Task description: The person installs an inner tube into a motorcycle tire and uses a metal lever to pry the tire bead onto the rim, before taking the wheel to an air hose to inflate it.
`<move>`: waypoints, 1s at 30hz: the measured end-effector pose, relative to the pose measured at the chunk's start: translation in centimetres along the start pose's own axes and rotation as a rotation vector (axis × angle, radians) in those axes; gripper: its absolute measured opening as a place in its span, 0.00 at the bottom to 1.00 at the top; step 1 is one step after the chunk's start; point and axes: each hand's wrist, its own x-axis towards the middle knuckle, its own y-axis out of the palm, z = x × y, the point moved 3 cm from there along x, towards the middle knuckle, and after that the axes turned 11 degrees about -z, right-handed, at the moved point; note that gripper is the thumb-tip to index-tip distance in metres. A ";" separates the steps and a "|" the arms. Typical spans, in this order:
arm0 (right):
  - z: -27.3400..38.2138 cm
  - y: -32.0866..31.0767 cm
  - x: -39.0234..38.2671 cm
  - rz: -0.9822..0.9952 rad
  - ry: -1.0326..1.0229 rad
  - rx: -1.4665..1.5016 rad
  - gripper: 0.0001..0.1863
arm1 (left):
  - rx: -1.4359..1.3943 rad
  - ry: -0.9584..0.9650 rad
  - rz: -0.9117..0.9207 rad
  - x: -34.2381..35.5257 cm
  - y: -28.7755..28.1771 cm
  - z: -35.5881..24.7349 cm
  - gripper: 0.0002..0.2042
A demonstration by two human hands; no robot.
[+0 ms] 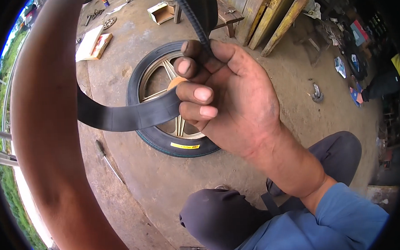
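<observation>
Closest to the camera, a bare left forearm (48,131) runs up past the upper edge, so the left hand is out of view and I cannot tell what that grip does. Next in size comes the right hand (234,87), palm toward the camera, its grip closed with curled fingers on a black inner tube (124,118). Beyond it a tyred wheel (154,143) with pale gold spokes lies flat on the floor (145,199), which likely keeps it steady unsupported. The tube's wide band sags from behind the forearm to those fingers, crossing in front of the wheel, probably lifted so it hangs clear. Lower left, a dark-handled tool (99,148) rests within reach, I would judge; smallest, a yellow label (185,146) sits on the wheel's black side
</observation>
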 end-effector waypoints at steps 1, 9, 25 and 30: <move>-0.8 -1.1 -0.9 -0.053 0.022 0.117 0.21 | -0.044 0.006 0.137 -0.1 4.4 -1.3 0.22; -4.8 -27.0 -1.2 -0.319 0.198 0.289 0.17 | -0.500 -0.181 0.895 -31.0 25.6 -6.3 0.37; 6.1 -37.5 -5.8 -0.849 0.202 -0.461 0.38 | 0.642 -0.642 0.427 -57.0 -0.9 -3.5 0.40; 3.0 -37.6 -4.3 -1.038 0.149 -0.586 0.27 | 0.452 -0.934 0.059 -55.5 -4.9 0.1 0.13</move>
